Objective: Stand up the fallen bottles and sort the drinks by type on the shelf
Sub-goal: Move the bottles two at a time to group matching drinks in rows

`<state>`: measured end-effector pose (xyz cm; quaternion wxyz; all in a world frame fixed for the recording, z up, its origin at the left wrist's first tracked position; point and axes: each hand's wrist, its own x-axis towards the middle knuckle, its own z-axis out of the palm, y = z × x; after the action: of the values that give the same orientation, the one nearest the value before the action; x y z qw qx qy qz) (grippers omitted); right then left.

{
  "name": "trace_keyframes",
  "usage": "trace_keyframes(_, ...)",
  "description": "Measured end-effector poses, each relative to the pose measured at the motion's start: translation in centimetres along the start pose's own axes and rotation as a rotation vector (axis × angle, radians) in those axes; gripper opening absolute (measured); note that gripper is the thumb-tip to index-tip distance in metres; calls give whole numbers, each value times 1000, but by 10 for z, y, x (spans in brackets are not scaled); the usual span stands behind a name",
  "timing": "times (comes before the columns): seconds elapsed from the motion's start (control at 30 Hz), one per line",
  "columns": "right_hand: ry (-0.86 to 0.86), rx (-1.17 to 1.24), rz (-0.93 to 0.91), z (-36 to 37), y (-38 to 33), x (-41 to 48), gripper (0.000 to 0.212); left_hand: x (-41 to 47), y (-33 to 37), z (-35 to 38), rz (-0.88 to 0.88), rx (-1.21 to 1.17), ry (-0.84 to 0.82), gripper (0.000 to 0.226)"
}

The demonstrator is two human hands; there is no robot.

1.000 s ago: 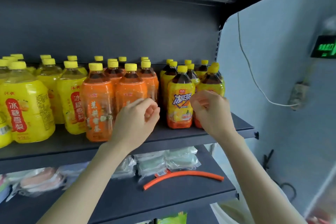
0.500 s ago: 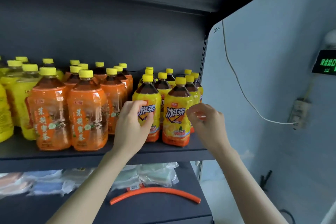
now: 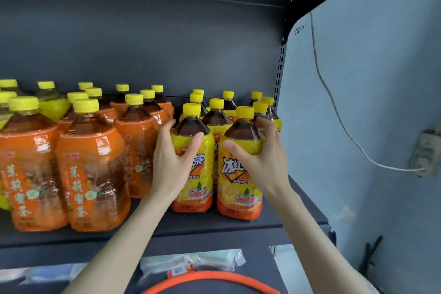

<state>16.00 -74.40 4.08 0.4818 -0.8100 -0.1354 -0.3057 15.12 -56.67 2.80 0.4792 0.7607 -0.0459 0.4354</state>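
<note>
Two upright yellow-label iced tea bottles stand at the front right of the dark shelf. My left hand grips the left iced tea bottle round its shoulder. My right hand grips the right iced tea bottle the same way. Several more iced tea bottles stand behind them. To the left stand several orange-label jasmine tea bottles, all upright. Yellow pear-drink bottles show at the far left.
The shelf's slotted right upright stands close behind the rightmost bottles. A blue wall with a white cable lies to the right. On the lower shelf lie plastic-wrapped packs and an orange tube.
The view has come closer and swung left. Both hands, curled and empty before, have reached forward and now each grips a front iced tea bottle.
</note>
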Motion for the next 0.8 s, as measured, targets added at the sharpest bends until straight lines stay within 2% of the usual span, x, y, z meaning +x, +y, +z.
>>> trace_keyframes(0.2,-1,77,-50,-7,9,1,82,-1,-8,8,53,-62,67,66)
trace_keyframes(0.33,11,152,-60,-24,18,1,70,-10,-3,12,48,17,147,69)
trace_keyframes(0.43,47,181,-63,-44,28,1,66,-33,6,21,193,125,301,64)
trace_keyframes(0.5,43,206,-52,-57,34,2,69,-50,16,33,340,99,324,53)
trace_keyframes(0.57,17,262,-28,-64,40,2,64,-61,31,50,365,-29,162,45)
trace_keyframes(0.67,-25,354,42,-68,44,-1,47,-69,54,77,114,-235,-224,58)
trace_keyframes(0.73,-31,406,96,-67,47,-3,33,-70,57,92,21,-266,-321,76)
trace_keyframes(0.8,-53,433,116,-64,47,-4,35,-69,58,98,3,-295,-330,82)
